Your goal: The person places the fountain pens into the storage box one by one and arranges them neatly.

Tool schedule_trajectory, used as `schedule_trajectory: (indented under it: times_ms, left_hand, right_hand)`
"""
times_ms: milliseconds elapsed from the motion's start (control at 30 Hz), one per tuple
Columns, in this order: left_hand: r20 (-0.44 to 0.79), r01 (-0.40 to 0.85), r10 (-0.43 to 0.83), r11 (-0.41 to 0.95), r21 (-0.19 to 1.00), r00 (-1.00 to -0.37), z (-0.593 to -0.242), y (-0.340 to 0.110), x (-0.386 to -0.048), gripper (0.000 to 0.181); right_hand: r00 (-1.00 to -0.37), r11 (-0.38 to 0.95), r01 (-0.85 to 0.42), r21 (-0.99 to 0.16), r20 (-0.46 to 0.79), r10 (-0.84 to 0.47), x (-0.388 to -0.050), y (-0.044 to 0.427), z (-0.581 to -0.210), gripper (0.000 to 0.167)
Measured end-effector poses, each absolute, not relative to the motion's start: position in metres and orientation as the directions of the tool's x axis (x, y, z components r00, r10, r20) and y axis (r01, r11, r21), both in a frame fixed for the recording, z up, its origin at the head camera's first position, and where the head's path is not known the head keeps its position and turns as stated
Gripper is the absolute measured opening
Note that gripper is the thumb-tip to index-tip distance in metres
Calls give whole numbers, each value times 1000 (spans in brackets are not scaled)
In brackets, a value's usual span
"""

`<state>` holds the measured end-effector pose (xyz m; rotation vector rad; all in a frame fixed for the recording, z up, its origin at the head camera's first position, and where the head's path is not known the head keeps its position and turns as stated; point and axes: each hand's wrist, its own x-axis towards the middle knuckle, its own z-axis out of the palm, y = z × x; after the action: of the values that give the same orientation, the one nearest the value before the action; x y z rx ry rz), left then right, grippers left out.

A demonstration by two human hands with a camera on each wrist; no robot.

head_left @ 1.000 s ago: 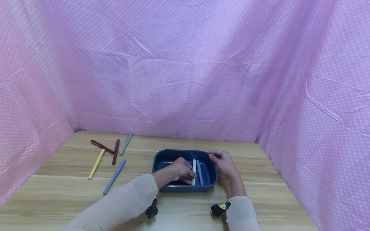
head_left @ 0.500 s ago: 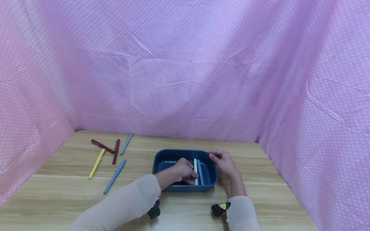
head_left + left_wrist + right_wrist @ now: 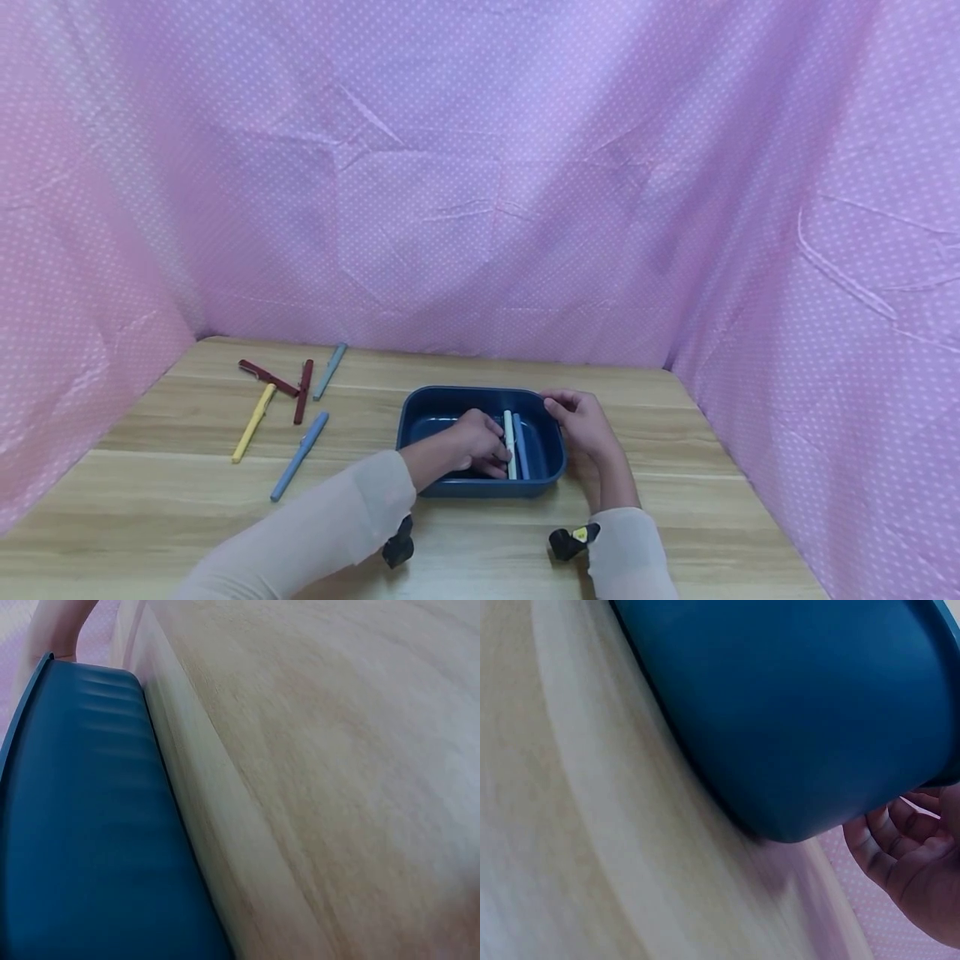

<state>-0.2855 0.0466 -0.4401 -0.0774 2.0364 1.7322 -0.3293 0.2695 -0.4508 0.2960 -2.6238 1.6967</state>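
Observation:
A dark blue rectangular box (image 3: 491, 490) stands on the table. Inside it, a pale green pen (image 3: 510, 425) lies just left of a blue pen (image 3: 522, 454), nearly parallel. My left hand (image 3: 477, 443) reaches into the box with bent fingers and holds the pale green pen at its lower half; the thumb is mostly hidden. At the box's far right corner my right hand (image 3: 588, 423) grips the rim. Its curled fingers (image 3: 900, 829) show beside the box's outer wall (image 3: 780, 720) in the right wrist view. The left wrist view shows the box's side (image 3: 90, 810), not the left hand.
Left of the box lie two dark red pens (image 3: 267, 377) (image 3: 303, 392), a yellow pen (image 3: 253, 423), a grey-green pen (image 3: 330, 372) and another blue pen (image 3: 300, 456). Wood-grain table (image 3: 480, 550); pink dotted cloth (image 3: 465, 208) hangs behind and at both sides.
My left hand and the pale green pen have shifted slightly right, closer to the blue pen in the box. The right hand keeps its place on the rim.

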Motion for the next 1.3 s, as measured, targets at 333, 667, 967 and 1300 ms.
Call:
schedule_trajectory:
  times_ms: [333,667,967,1300]
  left_hand:
    - [-349,-299,273,209,931,-897,-438,40,-287,40]
    - [-335,-296,291,169,940,-896,-429,25,-292,44]
    - [-308,-263,320,176,949,-896,-417,14,-294,46]
    - [-279,-206,346,232,951,-896,-406,1,-294,46]
  right_hand:
    - [-984,404,-147,-903,90,-155,-329,269,-450,25]
    - [-984,401,-150,-904,96,-152,-328,269,-450,24]
    - [-986,409,-138,-902,85,-146,-331,270,-453,26]
    - [-986,404,-129,-906,75,-147,-330,269,-452,28]
